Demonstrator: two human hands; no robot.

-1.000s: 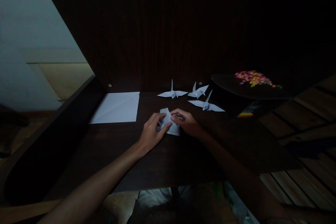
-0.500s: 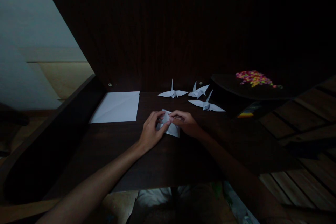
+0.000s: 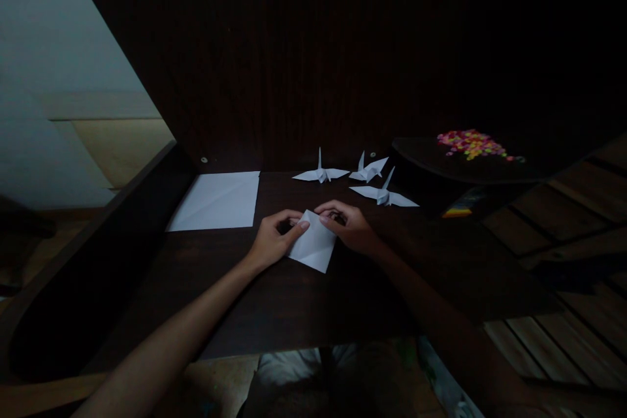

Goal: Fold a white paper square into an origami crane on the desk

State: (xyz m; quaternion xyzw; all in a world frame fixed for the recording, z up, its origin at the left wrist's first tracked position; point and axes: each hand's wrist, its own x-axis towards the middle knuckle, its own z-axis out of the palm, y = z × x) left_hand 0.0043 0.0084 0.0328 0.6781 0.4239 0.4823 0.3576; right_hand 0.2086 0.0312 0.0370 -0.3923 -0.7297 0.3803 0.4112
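Observation:
A folded white paper square (image 3: 314,245) is held between my two hands, just above or on the dark desk, with one corner toward me. My left hand (image 3: 277,236) pinches its upper left edge, thumb on top and fingers behind. On the opposite edge, my right hand (image 3: 349,227) grips it the same way, thumb on the face. Beyond my hands stand three white paper cranes: one on the left (image 3: 321,174), one at the back right (image 3: 369,172), and one closer to me (image 3: 384,195).
White paper sheets (image 3: 215,200) lie at the desk's left, beside a raised dark side panel (image 3: 98,261). To the right, a dark curved shelf (image 3: 421,155) bears a heap of small colourful pieces (image 3: 473,144). A tall dark back panel (image 3: 274,65) rises behind the cranes.
The folded paper now lies flatter, showing a larger smooth square face with its lower corner nearer me. Both hands have moved apart slightly, toward its upper edges.

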